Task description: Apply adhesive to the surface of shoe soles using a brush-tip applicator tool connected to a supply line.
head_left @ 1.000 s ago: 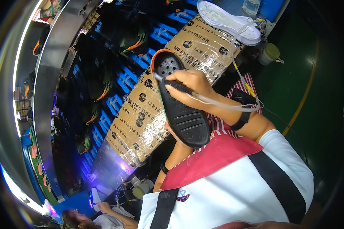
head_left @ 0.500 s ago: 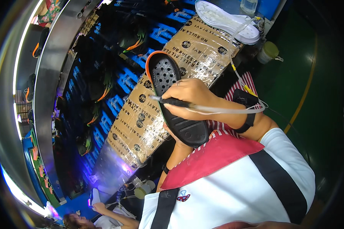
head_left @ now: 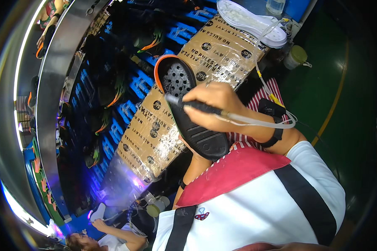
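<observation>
A black shoe sole (head_left: pixel 205 141) with a raised orange and green rim slants above the cardboard. Round holes show inside its far end and grooves near its close end. My left hand (head_left: pixel 198 158) supports the sole from beneath, fingers wrapped round its left edge and mostly hidden. In my right hand (head_left: pixel 220 98) is a black-handled glue brush (head_left: pixel 202 107), gripped in a pinch. Its pale, blurred tip lies over the sole's inner face by the left rim. A clear tube runs from the handle's back end past my wrist.
Taped cardboard (head_left: pixel 155 125) covers the bench. A white sole (head_left: pixel 251 23) lies at its far end, by a clear container (head_left: pixel 275 6) and a lidded pot (head_left: pixel 295 57). Leftward, blue racks (head_left: pixel 140 83) carry dark shoe parts beside a metal rail (head_left: pixel 50 104). A co-worker (head_left: pixel 121 236) holds a white sole at lower left.
My right hand and the brush have shifted slightly, the brush tip now further over the sole. The sole's far end has tipped a little left. At upper left, another person's arm has come into view.
</observation>
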Action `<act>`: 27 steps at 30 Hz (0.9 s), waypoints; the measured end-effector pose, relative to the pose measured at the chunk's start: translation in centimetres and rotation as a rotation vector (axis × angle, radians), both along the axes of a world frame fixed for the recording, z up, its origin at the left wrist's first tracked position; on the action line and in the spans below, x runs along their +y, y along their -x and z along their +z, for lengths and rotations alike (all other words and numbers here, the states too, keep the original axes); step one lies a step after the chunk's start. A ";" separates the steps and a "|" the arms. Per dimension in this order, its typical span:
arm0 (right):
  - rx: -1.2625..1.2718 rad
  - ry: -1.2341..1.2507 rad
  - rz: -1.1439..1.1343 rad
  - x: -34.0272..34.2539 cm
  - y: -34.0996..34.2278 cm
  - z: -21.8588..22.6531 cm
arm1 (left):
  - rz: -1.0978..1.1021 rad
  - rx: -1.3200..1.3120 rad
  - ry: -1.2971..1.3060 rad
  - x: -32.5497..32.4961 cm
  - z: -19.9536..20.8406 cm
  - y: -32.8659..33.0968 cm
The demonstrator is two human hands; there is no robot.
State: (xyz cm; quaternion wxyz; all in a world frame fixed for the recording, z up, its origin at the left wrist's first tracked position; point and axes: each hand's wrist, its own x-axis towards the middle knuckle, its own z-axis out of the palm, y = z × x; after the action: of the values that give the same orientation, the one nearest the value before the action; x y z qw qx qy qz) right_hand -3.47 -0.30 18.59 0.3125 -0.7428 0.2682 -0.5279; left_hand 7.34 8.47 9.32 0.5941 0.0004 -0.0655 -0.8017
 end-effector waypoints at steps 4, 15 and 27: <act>0.083 0.066 -0.218 -1.5 0.4 -1.0 | 0.005 -0.006 0.001 -0.2 0.0 0.0; -0.051 0.075 -0.083 0.5 -0.8 -1.3 | 0.199 -0.059 0.035 1.2 1.6 -1.6; -0.036 0.054 0.066 1.5 -0.6 -2.6 | 0.355 -0.173 0.013 -2.3 -2.6 -1.7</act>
State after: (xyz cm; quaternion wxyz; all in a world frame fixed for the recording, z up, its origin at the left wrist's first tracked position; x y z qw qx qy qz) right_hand -2.91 1.19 15.98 0.3141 -0.7498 0.2235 -0.5377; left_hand 9.01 6.16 6.67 0.7183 0.0772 -0.1204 -0.6808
